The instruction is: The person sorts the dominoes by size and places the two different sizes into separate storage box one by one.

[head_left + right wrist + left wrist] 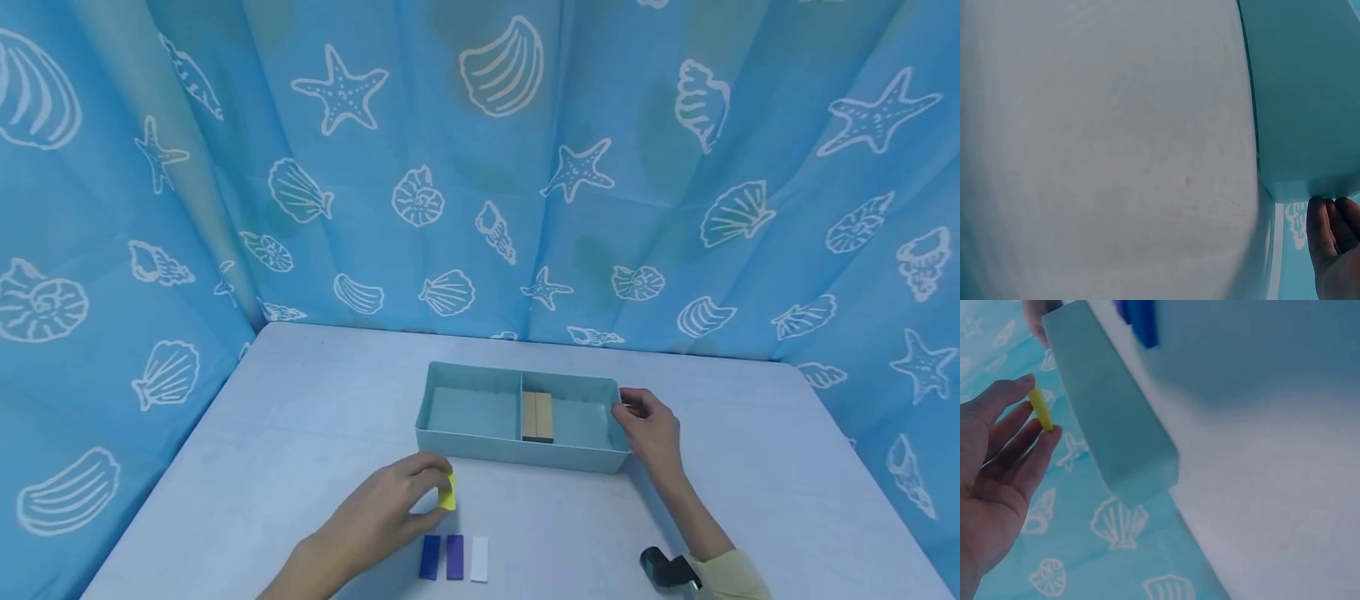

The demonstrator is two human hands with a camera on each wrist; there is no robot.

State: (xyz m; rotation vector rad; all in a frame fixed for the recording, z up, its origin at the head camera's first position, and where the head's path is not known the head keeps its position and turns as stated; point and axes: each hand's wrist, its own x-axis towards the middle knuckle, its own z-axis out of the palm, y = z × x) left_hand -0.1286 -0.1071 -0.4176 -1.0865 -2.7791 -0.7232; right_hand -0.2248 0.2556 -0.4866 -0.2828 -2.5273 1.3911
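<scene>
Thumb and fingertips of the left hand (pixel 390 504) pinch a yellow block (pixel 450 493) above a white-covered table (pixel 277 433), at eight o'clock of a two-compartment blue-green bin (pixel 487 446). The right hand (pixel 654 433) grips the bin's end at three o'clock. Blue (pixel 430 557), purple (pixel 454 557) and white (pixel 479 559) blocks lie at six o'clock of the yellow one; tan blocks (pixel 537 417) sit inside the right-hand compartment, beside the divider.

Yellow block (pixel 450 493) partly hidden, sleeve (pixel 731 577) cut off
</scene>
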